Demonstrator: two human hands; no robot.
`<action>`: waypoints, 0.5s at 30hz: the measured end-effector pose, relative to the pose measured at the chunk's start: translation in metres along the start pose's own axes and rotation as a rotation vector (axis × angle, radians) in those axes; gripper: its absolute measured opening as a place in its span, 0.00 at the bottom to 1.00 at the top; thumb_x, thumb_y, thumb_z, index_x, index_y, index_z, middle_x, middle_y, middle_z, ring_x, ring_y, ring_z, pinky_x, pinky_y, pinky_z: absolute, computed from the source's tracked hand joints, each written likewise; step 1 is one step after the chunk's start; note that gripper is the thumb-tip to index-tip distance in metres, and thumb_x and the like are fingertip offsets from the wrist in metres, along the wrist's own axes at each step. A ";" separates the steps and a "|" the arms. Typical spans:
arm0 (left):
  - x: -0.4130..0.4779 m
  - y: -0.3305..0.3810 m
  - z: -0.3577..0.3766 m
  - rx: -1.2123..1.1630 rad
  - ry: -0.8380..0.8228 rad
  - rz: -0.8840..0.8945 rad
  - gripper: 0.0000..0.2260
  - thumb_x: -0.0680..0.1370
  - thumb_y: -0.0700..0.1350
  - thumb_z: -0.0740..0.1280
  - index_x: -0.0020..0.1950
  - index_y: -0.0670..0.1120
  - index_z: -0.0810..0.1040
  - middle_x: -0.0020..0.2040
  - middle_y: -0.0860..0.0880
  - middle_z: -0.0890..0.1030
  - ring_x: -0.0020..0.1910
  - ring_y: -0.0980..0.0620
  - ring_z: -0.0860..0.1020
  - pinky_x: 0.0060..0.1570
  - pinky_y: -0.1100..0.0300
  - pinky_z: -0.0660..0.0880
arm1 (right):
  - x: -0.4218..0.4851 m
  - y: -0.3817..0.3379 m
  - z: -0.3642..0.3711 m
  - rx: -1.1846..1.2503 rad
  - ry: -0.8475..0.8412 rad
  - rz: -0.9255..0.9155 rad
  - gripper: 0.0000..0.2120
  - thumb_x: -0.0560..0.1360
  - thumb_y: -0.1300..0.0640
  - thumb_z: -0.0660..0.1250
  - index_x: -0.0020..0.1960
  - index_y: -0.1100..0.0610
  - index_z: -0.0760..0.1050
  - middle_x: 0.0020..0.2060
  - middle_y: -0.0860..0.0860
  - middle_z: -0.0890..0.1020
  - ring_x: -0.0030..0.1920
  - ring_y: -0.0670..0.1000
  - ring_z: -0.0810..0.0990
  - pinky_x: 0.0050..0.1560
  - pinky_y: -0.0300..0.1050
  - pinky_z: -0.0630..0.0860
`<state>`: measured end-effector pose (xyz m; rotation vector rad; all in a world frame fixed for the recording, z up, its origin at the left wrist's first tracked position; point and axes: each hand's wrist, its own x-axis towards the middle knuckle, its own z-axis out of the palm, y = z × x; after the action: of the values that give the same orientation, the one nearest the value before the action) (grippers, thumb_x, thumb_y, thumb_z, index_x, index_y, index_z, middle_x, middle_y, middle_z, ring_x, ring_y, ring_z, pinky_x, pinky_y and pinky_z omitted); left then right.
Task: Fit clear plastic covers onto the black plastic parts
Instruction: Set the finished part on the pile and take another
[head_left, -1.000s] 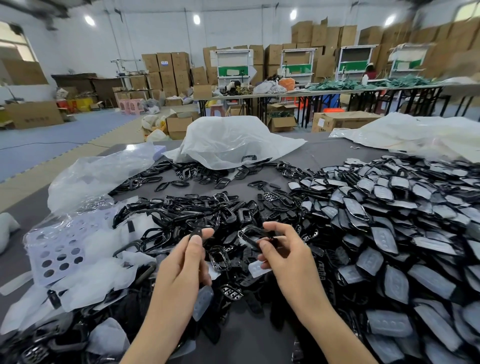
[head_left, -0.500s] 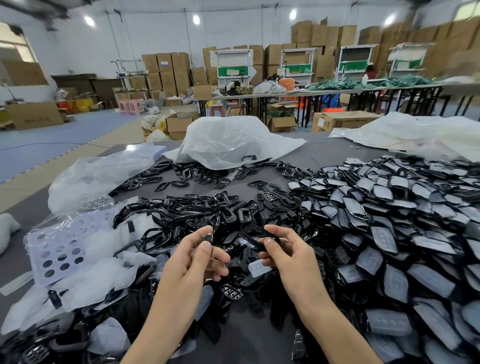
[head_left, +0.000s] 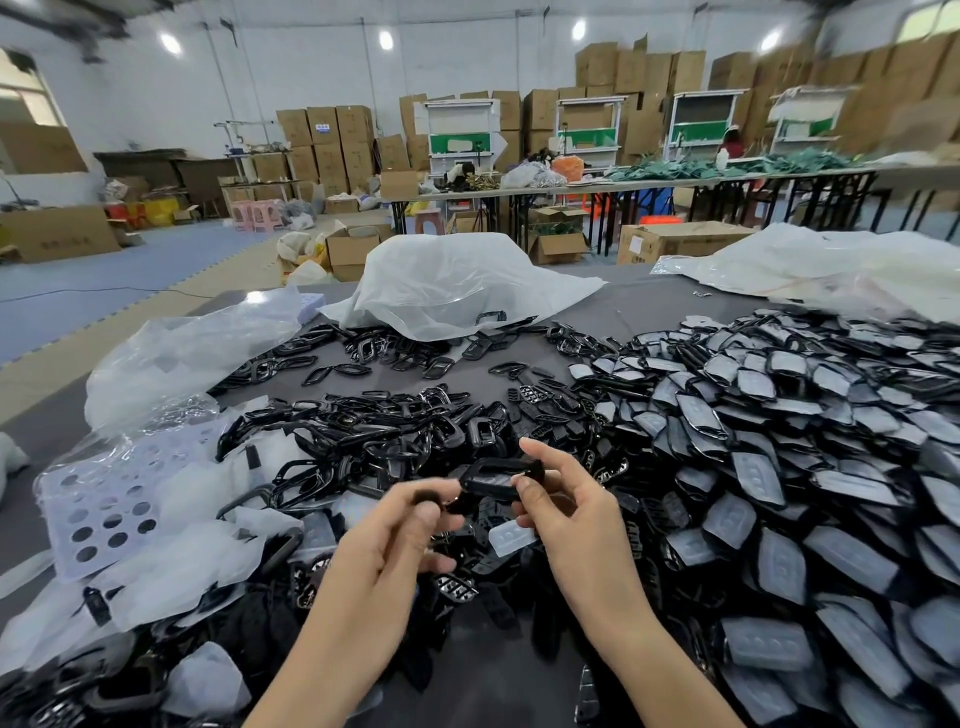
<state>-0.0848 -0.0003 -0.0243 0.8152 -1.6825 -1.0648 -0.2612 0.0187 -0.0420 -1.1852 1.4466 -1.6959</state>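
The black rectangular plastic frame part (head_left: 491, 478) is pinched in my right hand (head_left: 576, 525) above the middle of the grey desk (head_left: 639, 306). My left hand (head_left: 384, 540) pinches a small dark piece (head_left: 427, 500) at the frame's end. A clear plastic cover (head_left: 511, 538) sits under my right fingers; I can't tell if I hold it. I judge I'm lining up a fit, and next the cover needs squaring and pressing in.

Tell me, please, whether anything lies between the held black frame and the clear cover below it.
Nothing visible does. The right hand pinches the black frame close above the clear cover, which lies uncovered atop loose black parts; the left hand pinches a small black piece beside it.
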 end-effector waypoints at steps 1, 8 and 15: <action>-0.002 0.001 0.001 0.035 -0.013 0.010 0.13 0.79 0.49 0.59 0.54 0.59 0.82 0.50 0.55 0.84 0.47 0.52 0.83 0.46 0.59 0.81 | -0.001 0.000 0.000 -0.029 0.005 -0.015 0.13 0.79 0.54 0.69 0.57 0.36 0.79 0.43 0.43 0.83 0.41 0.43 0.84 0.46 0.36 0.78; -0.001 -0.009 0.001 0.416 0.065 0.060 0.16 0.80 0.46 0.66 0.54 0.70 0.73 0.45 0.62 0.80 0.43 0.59 0.79 0.43 0.72 0.70 | -0.008 -0.002 0.008 -0.065 -0.092 -0.040 0.11 0.80 0.52 0.67 0.55 0.35 0.80 0.46 0.44 0.85 0.42 0.44 0.84 0.48 0.38 0.79; 0.004 -0.012 -0.001 0.230 0.212 0.008 0.11 0.76 0.42 0.72 0.45 0.61 0.80 0.51 0.59 0.78 0.49 0.58 0.80 0.46 0.66 0.75 | -0.015 -0.008 0.016 0.012 -0.191 -0.032 0.12 0.80 0.55 0.68 0.55 0.37 0.82 0.45 0.45 0.85 0.44 0.47 0.85 0.49 0.39 0.80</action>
<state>-0.0848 -0.0087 -0.0338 1.0304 -1.6423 -0.7578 -0.2393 0.0267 -0.0375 -1.3308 1.3070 -1.5629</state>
